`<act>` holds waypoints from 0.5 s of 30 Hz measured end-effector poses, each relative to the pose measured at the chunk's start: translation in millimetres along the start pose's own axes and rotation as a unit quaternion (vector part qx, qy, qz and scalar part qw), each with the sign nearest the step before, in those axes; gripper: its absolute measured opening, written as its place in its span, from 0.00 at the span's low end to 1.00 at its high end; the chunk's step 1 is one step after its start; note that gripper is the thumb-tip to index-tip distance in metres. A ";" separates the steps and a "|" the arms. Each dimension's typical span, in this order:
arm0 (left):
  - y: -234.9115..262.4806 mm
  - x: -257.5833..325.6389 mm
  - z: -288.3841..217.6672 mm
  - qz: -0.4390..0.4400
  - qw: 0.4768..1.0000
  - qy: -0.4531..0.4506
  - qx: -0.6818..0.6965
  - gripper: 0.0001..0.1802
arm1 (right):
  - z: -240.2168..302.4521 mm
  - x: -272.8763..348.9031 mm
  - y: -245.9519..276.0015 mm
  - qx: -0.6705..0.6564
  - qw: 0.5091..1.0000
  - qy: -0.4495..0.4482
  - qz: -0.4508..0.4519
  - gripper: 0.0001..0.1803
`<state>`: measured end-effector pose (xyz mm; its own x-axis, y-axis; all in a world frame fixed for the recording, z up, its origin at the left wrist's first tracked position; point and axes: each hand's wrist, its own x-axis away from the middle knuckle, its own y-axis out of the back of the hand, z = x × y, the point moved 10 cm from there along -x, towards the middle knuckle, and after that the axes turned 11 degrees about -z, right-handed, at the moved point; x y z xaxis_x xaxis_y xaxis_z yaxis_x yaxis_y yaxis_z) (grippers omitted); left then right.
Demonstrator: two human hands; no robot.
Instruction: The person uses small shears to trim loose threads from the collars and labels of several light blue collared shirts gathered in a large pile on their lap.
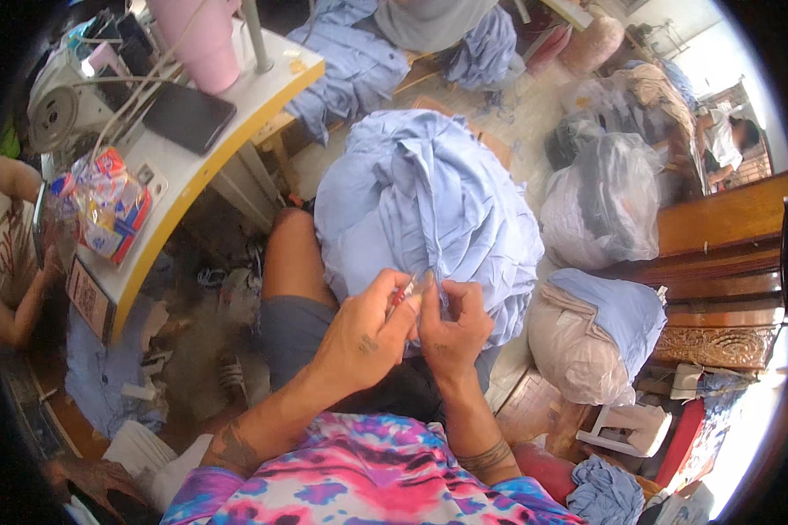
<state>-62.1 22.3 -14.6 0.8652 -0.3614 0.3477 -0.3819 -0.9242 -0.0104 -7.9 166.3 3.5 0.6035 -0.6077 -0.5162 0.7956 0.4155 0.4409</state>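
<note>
Cloth (429, 197), centre: matt, soft, creased. Bag (600, 210), right: clear plastic, glossy, crinkled. Carving (722, 344), far right: wood, glossy, rough relief. Upper left: phone (191, 116) smooth, cup (200, 44) smooth plastic-looking, wheel (52, 118) dull metal.

Two hands (368, 332) (452, 339), one cup (200, 44), seemingly one tool (399, 298)

Both forearms rise from the lower edge and angle inward, so that the hands meet near the middle, close together, with bent elbows. The left forearm (276, 417) slants more; dark tattoos (234, 446) mark it, and the back of the left hand (368, 328) faces up, fingers curled toward the thumb in a pinch. The right hand (455, 328) stands steeper, thumb upright and fingers folded, above a banded tattoo (484, 455) on the forearm
</note>
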 end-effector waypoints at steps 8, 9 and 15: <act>11.2 4.8 4.1 -0.067 0.989 -0.113 -0.061 0.13 | 9.8 7.6 -2.6 -0.009 0.998 0.052 0.028 0.07; 12.1 4.7 5.4 -0.070 0.990 -0.113 -0.054 0.13 | 11.9 7.7 -3.3 -0.013 0.998 0.061 0.029 0.07; 10.7 11.0 27.9 -0.024 0.997 0.003 0.077 0.12 | 20.3 8.6 -13.8 -0.018 0.993 0.101 0.051 0.07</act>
<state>-47.6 5.0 -37.0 0.8793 -0.3161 0.3561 -0.2857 -0.9485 -0.1364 -14.8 141.6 7.8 0.6771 -0.4145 -0.6080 0.7285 0.4942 0.4744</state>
